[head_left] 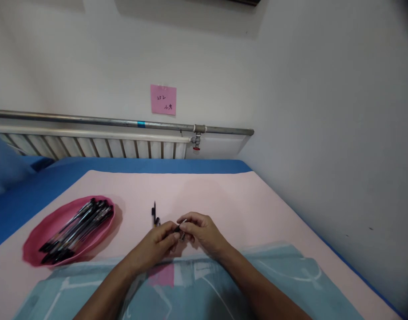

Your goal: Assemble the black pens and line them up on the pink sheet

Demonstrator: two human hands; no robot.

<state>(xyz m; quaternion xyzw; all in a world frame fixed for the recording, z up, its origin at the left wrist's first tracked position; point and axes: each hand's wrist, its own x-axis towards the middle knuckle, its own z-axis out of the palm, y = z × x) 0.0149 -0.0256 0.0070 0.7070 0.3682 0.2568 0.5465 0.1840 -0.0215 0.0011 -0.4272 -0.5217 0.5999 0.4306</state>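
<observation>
Says "252" on the pink note (163, 100) — below, shows left hand (160, 238) and right hand (204, 231), fingertips pinched nearly closed, gripping a small dark piece (177, 229) between them.

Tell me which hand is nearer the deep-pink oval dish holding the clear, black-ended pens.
Left. The left hand is to the right of the deep-pink oval dish, apart from it; the right hand is farther right, beyond the left one.
</observation>
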